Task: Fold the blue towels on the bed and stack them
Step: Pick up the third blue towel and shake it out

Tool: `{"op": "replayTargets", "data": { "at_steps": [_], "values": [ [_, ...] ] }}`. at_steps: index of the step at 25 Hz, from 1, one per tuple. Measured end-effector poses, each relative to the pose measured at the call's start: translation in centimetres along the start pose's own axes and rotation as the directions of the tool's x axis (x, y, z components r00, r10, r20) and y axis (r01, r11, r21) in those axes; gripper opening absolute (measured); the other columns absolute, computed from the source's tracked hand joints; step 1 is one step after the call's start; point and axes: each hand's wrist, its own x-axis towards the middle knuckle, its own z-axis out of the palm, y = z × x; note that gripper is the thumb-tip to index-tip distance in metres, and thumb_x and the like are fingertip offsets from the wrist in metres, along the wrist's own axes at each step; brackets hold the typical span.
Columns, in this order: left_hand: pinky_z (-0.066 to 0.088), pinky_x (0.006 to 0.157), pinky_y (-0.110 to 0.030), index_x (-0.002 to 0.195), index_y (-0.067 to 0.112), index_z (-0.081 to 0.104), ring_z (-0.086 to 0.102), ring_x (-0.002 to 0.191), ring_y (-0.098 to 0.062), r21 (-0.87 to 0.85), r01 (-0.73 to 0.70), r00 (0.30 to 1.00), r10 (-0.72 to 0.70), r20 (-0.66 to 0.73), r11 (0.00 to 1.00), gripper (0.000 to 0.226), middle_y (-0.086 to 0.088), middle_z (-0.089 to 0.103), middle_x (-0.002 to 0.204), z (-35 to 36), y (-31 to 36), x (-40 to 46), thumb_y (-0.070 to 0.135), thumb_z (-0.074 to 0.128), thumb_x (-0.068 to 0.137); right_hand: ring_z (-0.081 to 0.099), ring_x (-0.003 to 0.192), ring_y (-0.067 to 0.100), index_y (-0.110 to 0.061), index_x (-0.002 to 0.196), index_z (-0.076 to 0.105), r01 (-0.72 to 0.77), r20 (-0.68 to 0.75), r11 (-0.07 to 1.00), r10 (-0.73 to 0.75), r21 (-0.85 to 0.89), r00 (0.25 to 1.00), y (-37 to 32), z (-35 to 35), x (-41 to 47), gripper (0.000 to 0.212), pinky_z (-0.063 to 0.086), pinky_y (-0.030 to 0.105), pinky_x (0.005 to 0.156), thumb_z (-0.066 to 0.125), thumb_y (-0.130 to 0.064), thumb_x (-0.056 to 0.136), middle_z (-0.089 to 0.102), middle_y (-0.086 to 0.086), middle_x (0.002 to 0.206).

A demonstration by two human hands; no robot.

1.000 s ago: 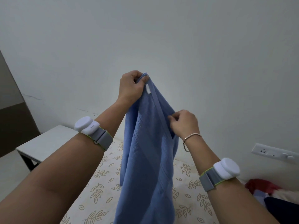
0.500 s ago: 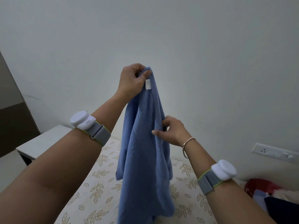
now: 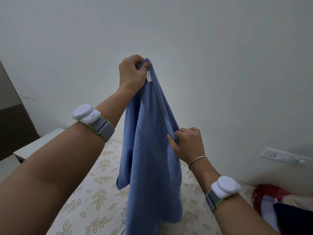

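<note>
A blue towel (image 3: 150, 158) hangs lengthwise in the air above the bed (image 3: 94, 197), its lower end running out of the frame's bottom. My left hand (image 3: 131, 73) grips its top corner, held high, beside a small white label. My right hand (image 3: 186, 143) pinches the towel's right edge lower down, at about mid-height. Both forearms wear white sensor bands.
The bed has a cream sheet printed with tan leaves. A white side table (image 3: 39, 143) stands at the left by the wall. Red and dark blue cloths (image 3: 277, 207) are piled at the right. A wall socket (image 3: 286, 157) sits on the right wall.
My left hand has lifted the towel's top corner higher. My right hand has slid down along the towel's right edge and pulled it slightly outward.
</note>
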Motion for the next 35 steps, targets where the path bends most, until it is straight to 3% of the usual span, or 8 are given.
{"op": "replayTargets", "data": {
  "at_steps": [8, 14, 19, 21, 23, 24, 27, 35],
  "values": [
    [0.041, 0.058, -0.010, 0.079, 0.016, 0.068, 0.050, 0.057, 0.003, 0.015, -0.051, 0.997, 0.052, -0.052, 0.999, 0.017, 0.015, 0.057, 0.065, -0.3, 1.2, 1.0, 0.030, 0.067, 0.090, 0.062, 0.083, 0.022, -0.022, 0.071, 0.055, -0.008, 0.554, 0.992, 0.079, -0.129, 0.829, 2.0, 2.0, -2.5, 0.041, 0.032, 0.041, 0.103, 0.038, -0.053, 0.091, 0.062, -0.003, 0.079],
    [0.051, 0.067, -0.026, 0.083, 0.010, 0.071, 0.055, 0.066, -0.008, 0.074, 0.041, 0.996, -0.036, -0.076, 0.996, 0.022, 0.005, 0.063, 0.071, -0.8, -0.4, 1.3, 0.030, 0.066, 0.090, 0.058, 0.085, 0.024, -0.022, 0.071, 0.047, 0.030, 0.779, 0.983, 0.127, -0.184, 0.615, 2.9, 3.0, -5.6, 0.045, 0.033, 0.039, 0.098, 0.045, -0.065, 0.085, 0.053, -0.001, 0.076],
    [0.046, 0.062, -0.016, 0.077, 0.014, 0.065, 0.051, 0.059, 0.000, 0.062, 0.071, 0.985, -0.061, -0.161, 0.996, 0.023, 0.015, 0.056, 0.063, -2.1, -0.2, 2.6, 0.033, 0.065, 0.089, 0.061, 0.094, 0.026, -0.019, 0.086, 0.053, -0.036, 0.778, 0.992, 0.118, -0.122, 0.617, 3.0, 3.2, -6.0, 0.040, 0.035, 0.038, 0.101, 0.051, -0.059, 0.084, 0.061, 0.003, 0.086],
    [0.043, 0.060, -0.012, 0.076, 0.015, 0.064, 0.051, 0.060, -0.002, 0.082, 0.063, 0.985, -0.049, -0.167, 0.995, 0.023, 0.016, 0.055, 0.063, -2.7, 0.0, 3.1, 0.034, 0.065, 0.089, 0.061, 0.102, 0.027, -0.018, 0.101, 0.055, -0.101, 0.865, 0.991, 0.122, -0.084, 0.487, 3.2, 3.0, -6.4, 0.049, 0.041, 0.038, 0.098, 0.061, -0.060, 0.078, 0.063, 0.005, 0.100],
    [0.043, 0.059, -0.011, 0.077, 0.015, 0.064, 0.053, 0.063, -0.004, 0.095, 0.059, 0.983, -0.041, -0.176, 0.994, 0.023, 0.013, 0.056, 0.065, -3.0, -0.2, 3.4, 0.034, 0.065, 0.090, 0.062, 0.094, 0.025, -0.019, 0.089, 0.058, -0.268, 0.908, 0.963, 0.119, -0.008, 0.401, 3.6, 2.7, -6.1, 0.043, 0.047, 0.032, 0.082, 0.069, -0.057, 0.073, 0.061, 0.002, 0.090],
    [0.044, 0.060, -0.012, 0.077, 0.015, 0.064, 0.054, 0.064, -0.006, 0.096, 0.059, 0.982, -0.041, -0.184, 0.994, 0.023, 0.010, 0.058, 0.067, -3.0, -0.3, 3.5, 0.034, 0.064, 0.090, 0.062, 0.087, 0.024, -0.020, 0.077, 0.058, -0.279, 0.893, 0.960, 0.121, 0.006, 0.435, 3.9, 2.6, -6.0, 0.036, 0.046, 0.031, 0.077, 0.068, -0.054, 0.074, 0.060, 0.001, 0.080],
    [0.047, 0.062, -0.016, 0.079, 0.014, 0.065, 0.055, 0.065, -0.007, 0.092, 0.057, 0.978, -0.037, -0.205, 0.994, 0.024, 0.005, 0.062, 0.072, -3.2, -0.8, 3.8, 0.035, 0.064, 0.090, 0.062, 0.091, 0.025, -0.022, 0.078, 0.054, -0.137, 0.830, 0.985, 0.165, -0.108, 0.533, 4.9, 2.4, -6.2, 0.021, 0.043, 0.036, 0.091, 0.058, -0.043, 0.081, 0.059, 0.000, 0.081],
    [0.046, 0.063, -0.016, 0.078, 0.014, 0.062, 0.056, 0.068, -0.008, 0.101, 0.097, 0.955, -0.064, -0.289, 0.990, 0.026, 0.005, 0.062, 0.074, -4.3, -1.8, 4.1, 0.036, 0.061, 0.091, 0.057, 0.113, 0.025, -0.020, 0.111, 0.052, 0.000, 0.884, 0.969, 0.225, -0.247, 0.410, 6.5, 2.9, -8.8, 0.037, 0.031, 0.041, 0.104, 0.056, -0.040, 0.080, 0.062, 0.005, 0.118]
  ]
}}
